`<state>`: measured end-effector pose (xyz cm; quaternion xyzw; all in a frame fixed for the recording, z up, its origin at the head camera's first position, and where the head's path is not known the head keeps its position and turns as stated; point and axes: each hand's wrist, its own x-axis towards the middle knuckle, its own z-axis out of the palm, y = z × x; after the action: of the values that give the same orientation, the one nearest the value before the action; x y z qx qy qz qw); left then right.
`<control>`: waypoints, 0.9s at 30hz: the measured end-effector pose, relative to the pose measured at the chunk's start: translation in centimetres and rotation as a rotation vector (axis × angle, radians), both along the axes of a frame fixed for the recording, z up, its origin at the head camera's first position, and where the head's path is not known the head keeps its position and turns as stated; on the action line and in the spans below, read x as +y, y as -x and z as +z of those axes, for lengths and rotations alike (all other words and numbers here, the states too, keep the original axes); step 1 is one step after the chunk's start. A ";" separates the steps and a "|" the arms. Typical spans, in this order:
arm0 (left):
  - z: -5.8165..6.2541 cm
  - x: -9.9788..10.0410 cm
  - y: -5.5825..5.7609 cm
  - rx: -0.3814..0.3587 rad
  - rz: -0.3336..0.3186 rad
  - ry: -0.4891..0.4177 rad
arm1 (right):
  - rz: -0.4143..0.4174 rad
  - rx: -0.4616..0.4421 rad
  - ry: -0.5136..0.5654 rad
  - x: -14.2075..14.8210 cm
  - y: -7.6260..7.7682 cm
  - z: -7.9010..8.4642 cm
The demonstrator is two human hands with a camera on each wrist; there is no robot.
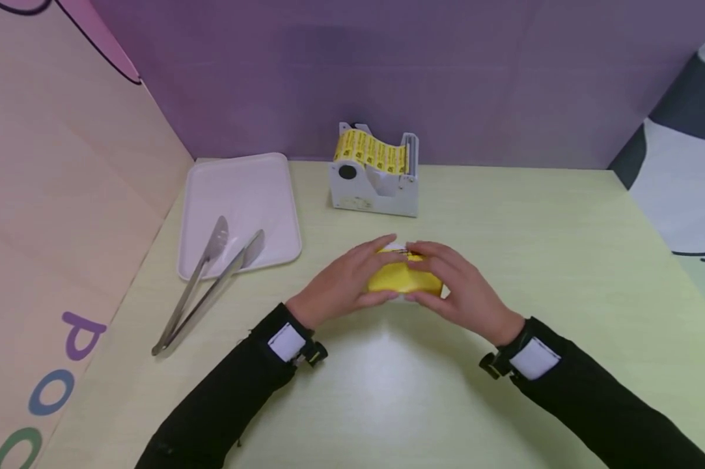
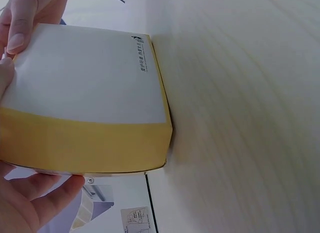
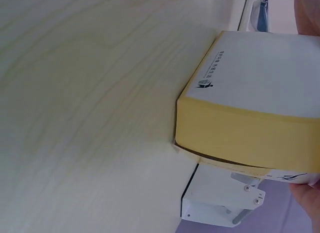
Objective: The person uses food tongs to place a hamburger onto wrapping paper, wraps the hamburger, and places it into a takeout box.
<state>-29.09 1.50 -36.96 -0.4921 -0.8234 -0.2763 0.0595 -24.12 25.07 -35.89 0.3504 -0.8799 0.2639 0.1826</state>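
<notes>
Near the middle of the table, a small yellow-and-white cardboard box [image 1: 405, 280] sits between both hands. My left hand [image 1: 343, 283] holds its left side, with the thumb at the near edge and the fingers over the top and far side. On the right side, my right hand [image 1: 469, 293] grips it in the same way. In the left wrist view a pale face of the box [image 2: 90, 78] shows small dark print beside a yellow band. The right wrist view shows the box [image 3: 265, 75] at a slant, with a thin dark gap along one yellow edge.
Behind the box stands a grey label dispenser [image 1: 366, 198] with a roll of yellow labels [image 1: 368, 150]. To the left, metal tongs [image 1: 216, 241] lie partly on a white tray [image 1: 241, 185]. A purple panel [image 1: 446, 85] rises along the table's far edge.
</notes>
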 end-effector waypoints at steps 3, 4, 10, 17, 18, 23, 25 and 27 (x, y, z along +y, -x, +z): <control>0.0 0.0 0.0 -0.005 -0.004 -0.016 | 0.005 0.013 0.018 0.1 0.1 -0.3; -0.1 0.0 0.0 -0.002 -0.001 -0.016 | 0.007 0.012 0.026 0.1 0.2 -0.3; -0.5 0.0 0.2 0.044 0.017 -0.014 | 0.005 -0.009 0.077 0.1 0.5 -0.6; -1.0 0.0 0.5 0.048 0.011 -0.006 | 0.010 -0.013 0.103 0.0 0.9 -0.6; -1.0 0.1 0.6 0.049 0.010 -0.002 | 0.010 -0.013 0.107 0.0 0.9 -0.6; -1.0 0.3 0.7 0.004 0.021 -0.013 | -0.006 -0.057 0.134 0.0 1.0 -0.5; -0.9 0.3 0.6 -0.039 0.028 -0.029 | -0.019 -0.076 0.135 0.0 1.0 -0.4; -0.9 0.3 0.5 -0.081 0.037 -0.047 | -0.029 -0.088 0.132 0.0 1.0 -0.5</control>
<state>-29.57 1.82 -37.82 -0.4636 -0.8274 -0.3141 0.0429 -25.10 25.03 -36.35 0.3130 -0.8727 0.3340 0.1700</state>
